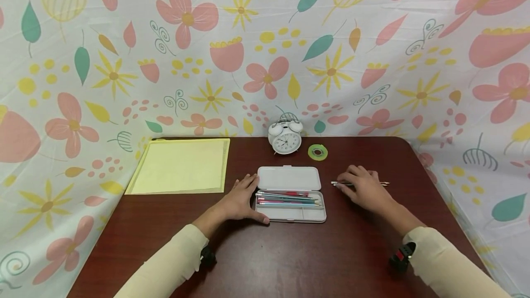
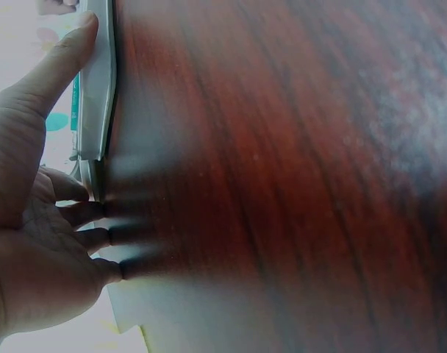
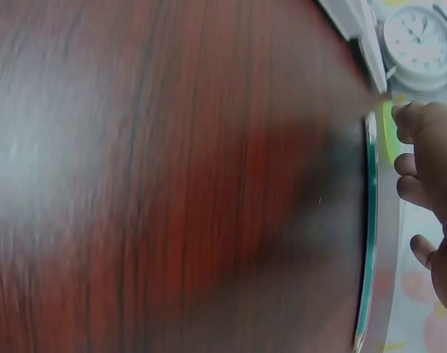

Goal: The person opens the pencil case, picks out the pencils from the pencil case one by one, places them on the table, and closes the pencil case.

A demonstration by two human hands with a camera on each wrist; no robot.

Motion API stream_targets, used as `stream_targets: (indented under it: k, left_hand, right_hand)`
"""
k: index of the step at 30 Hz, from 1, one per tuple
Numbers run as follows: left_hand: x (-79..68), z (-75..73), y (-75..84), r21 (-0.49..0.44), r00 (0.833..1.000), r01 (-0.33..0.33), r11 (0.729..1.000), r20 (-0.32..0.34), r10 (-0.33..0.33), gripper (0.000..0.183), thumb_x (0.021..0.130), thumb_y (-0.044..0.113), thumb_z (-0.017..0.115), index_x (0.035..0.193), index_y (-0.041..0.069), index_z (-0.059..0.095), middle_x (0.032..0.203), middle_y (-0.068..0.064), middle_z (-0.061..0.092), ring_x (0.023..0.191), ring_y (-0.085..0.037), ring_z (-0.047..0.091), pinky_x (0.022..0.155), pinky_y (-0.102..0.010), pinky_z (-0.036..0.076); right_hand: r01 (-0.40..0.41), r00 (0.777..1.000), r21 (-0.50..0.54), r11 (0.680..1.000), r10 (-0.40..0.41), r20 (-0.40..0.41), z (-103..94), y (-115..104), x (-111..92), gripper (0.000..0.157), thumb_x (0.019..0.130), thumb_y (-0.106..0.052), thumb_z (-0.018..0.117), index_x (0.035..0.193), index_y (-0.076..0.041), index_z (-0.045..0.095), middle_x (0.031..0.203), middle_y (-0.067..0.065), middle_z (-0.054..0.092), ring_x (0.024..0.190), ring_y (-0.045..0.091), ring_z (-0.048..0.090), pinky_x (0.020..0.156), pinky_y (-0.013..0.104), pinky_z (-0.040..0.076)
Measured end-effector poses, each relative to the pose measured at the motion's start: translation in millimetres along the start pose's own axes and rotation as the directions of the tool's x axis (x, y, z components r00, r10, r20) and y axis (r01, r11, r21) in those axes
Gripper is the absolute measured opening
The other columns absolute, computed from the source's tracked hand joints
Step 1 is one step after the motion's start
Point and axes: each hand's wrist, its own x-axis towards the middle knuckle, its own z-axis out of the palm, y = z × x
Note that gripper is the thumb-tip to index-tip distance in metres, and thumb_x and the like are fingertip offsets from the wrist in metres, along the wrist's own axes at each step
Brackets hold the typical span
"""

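Note:
A white pencil case (image 1: 279,215) lies opened flat on the table, its lid (image 1: 289,178) folded back. Several pencils (image 1: 285,200) and a red item (image 1: 296,193) fill its upper compartment. My left hand (image 1: 238,203) rests at the case's left side, fingers spread toward the lid corner and thumb along the front left edge; its fingertips touch the table in the left wrist view. To the right, my right hand (image 1: 364,190) is over slim pencils (image 1: 385,183), hiding their middle. In the right wrist view a green pencil (image 3: 371,220) lies on the table, the loosely bent fingers just beyond it.
Behind the case stand a white alarm clock (image 1: 286,139) and a green tape roll (image 1: 317,152). A yellow stack of paper (image 1: 182,167) lies at the back left. A flowered cloth (image 1: 265,49) hangs right behind the dark wooden table (image 1: 269,261).

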Motion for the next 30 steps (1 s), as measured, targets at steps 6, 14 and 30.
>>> stream_targets:
  k: [6,14,30]
  left_hand:
    - [-0.1,-0.1,-0.4,0.0,1.0,-0.007,1.0,-0.004,0.007,0.144,0.074,0.069,0.096,0.177,0.006,0.018,0.185,-0.018,0.02,0.175,-0.038,0.01,0.141,-0.062,0.011]
    - [-0.7,-0.6,0.5,-0.001,1.0,-0.008,1.0,-0.005,0.008,0.144,0.074,0.068,0.096,0.177,0.005,0.018,0.185,-0.018,0.02,0.175,-0.038,0.011,0.141,-0.062,0.012]
    - [0.8,-0.3,-1.1,-0.008,1.0,-0.005,1.0,0.0,0.005,0.144,0.074,0.068,0.096,0.177,0.005,0.018,0.185,-0.018,0.019,0.175,-0.037,0.01,0.141,-0.061,0.011]
  right_hand:
    - [0.054,0.998,0.001,0.999,-0.054,0.023,4.1,-21,9,0.021,0.105,-0.027,0.078,0.123,-0.017,0.081,0.113,0.003,0.068,0.109,0.026,0.066,0.099,0.074,0.045]
    - [0.217,0.976,0.023,0.976,-0.216,-0.023,9.9,-57,19,0.023,0.099,-0.025,0.085,0.12,-0.015,0.081,0.113,0.001,0.069,0.105,0.023,0.066,0.093,0.066,0.049]
    - [0.345,0.938,0.034,0.938,-0.346,0.021,30.4,-105,34,0.021,0.1,-0.029,0.084,0.119,-0.021,0.081,0.108,-0.004,0.067,0.103,0.019,0.062,0.091,0.054,0.049]
